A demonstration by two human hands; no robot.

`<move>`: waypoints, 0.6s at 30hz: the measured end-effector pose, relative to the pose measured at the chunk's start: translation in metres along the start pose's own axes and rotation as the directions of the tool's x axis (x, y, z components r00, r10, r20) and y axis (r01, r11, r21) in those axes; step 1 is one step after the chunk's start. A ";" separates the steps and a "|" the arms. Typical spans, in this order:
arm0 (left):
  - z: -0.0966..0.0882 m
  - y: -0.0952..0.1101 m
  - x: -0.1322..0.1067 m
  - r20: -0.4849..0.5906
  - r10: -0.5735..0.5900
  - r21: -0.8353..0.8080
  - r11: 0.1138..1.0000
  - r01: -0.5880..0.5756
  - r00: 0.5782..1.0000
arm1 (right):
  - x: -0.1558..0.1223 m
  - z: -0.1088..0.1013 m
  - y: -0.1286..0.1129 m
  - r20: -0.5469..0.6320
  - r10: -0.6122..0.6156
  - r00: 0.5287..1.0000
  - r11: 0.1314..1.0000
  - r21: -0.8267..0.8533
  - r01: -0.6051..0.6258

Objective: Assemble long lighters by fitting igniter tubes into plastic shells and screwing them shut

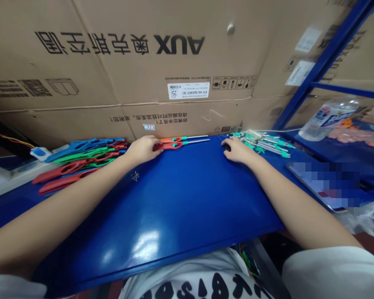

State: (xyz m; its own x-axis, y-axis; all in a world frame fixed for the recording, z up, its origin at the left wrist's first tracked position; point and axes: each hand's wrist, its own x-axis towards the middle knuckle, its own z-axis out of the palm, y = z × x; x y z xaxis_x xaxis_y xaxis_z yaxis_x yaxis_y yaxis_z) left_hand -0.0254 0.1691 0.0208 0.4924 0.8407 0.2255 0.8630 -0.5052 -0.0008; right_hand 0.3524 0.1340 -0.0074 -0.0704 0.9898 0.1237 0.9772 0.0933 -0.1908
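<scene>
Head view shows the left hand (146, 150) with curled fingers at the handle ends of two long-necked lighters, one orange lighter (171, 140) and one red lighter (169, 146). They lie side by side near the far edge of the blue table (187, 187), before the cardboard (112, 91). Whether these fingers grip or only rest, I cannot tell. The right hand (237, 150) has its fingers closed on a dark slim tool (227, 147), beside the metal rods (269, 145). It seems wise to steady the handles and keep the tool's thin tip away from the rods.
</scene>
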 end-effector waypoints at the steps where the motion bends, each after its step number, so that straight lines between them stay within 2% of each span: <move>1: -0.001 0.001 -0.001 -0.008 0.001 0.004 1.000 -0.001 1.000 | 0.000 0.000 0.001 -0.006 0.002 1.000 1.000 -0.002 -0.002; 5: -0.012 0.004 -0.011 -0.034 -0.005 0.005 1.000 0.005 0.999 | 0.000 0.003 0.003 -0.030 -0.008 1.000 1.000 -0.006 0.007; 8: -0.027 0.004 -0.022 -0.044 -0.024 -0.004 1.000 0.024 0.999 | 0.000 0.004 0.003 -0.065 -0.033 0.997 0.999 -0.006 0.032; 11: -0.048 -0.002 -0.033 -0.040 -0.136 -0.041 0.990 0.134 0.990 | 0.000 0.001 -0.002 -0.137 -0.073 0.988 0.997 0.000 0.073; 14: -0.072 -0.018 -0.040 -0.050 -0.299 -0.045 0.954 0.297 0.953 | -0.002 -0.005 -0.012 -0.213 -0.132 0.968 0.989 0.036 0.143; 18: -0.098 -0.057 -0.047 -0.055 -0.441 0.035 0.896 0.443 0.896 | -0.007 -0.011 -0.027 -0.267 -0.141 0.953 0.963 0.185 0.195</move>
State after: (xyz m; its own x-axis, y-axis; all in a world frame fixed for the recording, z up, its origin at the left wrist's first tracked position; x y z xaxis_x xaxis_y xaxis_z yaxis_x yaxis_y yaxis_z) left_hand -0.1091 0.1392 0.1057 0.0545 0.9652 0.2558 0.9952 -0.0735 0.0653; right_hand 0.3286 0.1236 0.0075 -0.1517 0.9018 0.4047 0.8906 0.3023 -0.3398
